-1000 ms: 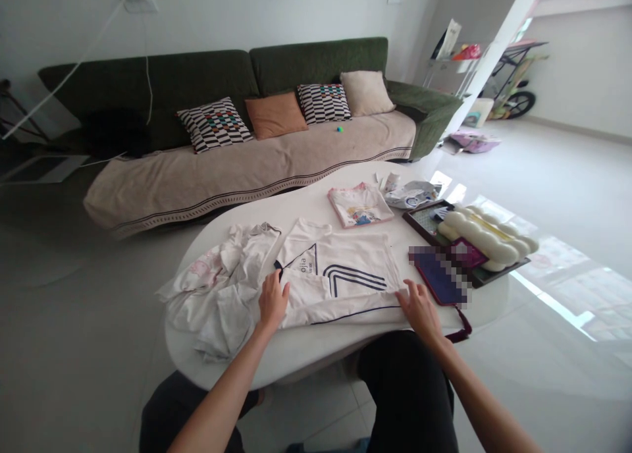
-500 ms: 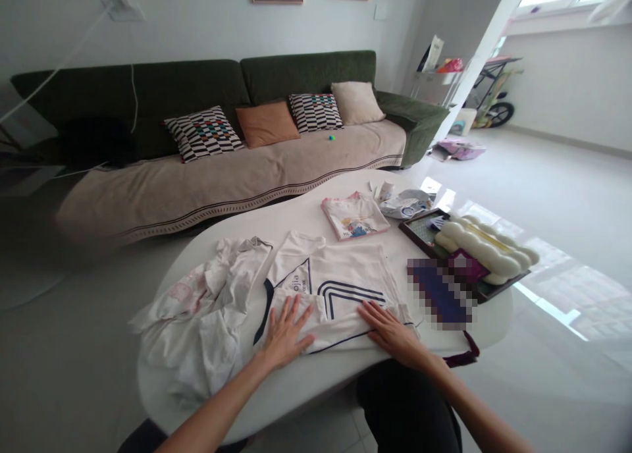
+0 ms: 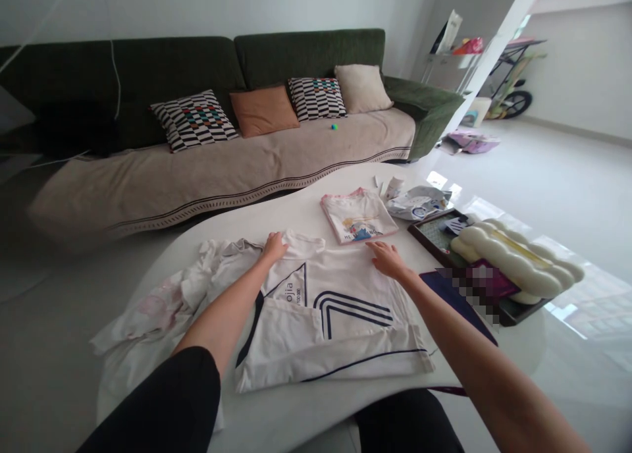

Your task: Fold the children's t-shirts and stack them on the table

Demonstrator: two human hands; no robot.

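Observation:
A white shirt with dark blue stripes (image 3: 336, 315) lies partly folded on the white oval table (image 3: 306, 209). My left hand (image 3: 273, 247) rests at the shirt's far left corner by the collar, fingers curled on the cloth. My right hand (image 3: 386, 258) lies at the far right edge of the shirt, fingers stretched and pressed on the fabric. A folded small printed shirt (image 3: 358, 214) sits just beyond my right hand.
A heap of crumpled white clothes (image 3: 168, 295) lies left of the shirt. A dark tray (image 3: 429, 226) with a cream lumpy object (image 3: 518, 259) and a blurred item stands at the right. Crumpled wrappers (image 3: 417, 203) lie behind it. A green sofa (image 3: 237, 124) with cushions stands beyond the table.
Both hands moved from the shirt's near edge, where they lay flat, to its far edge by the collar. The view shifted forward over the table.

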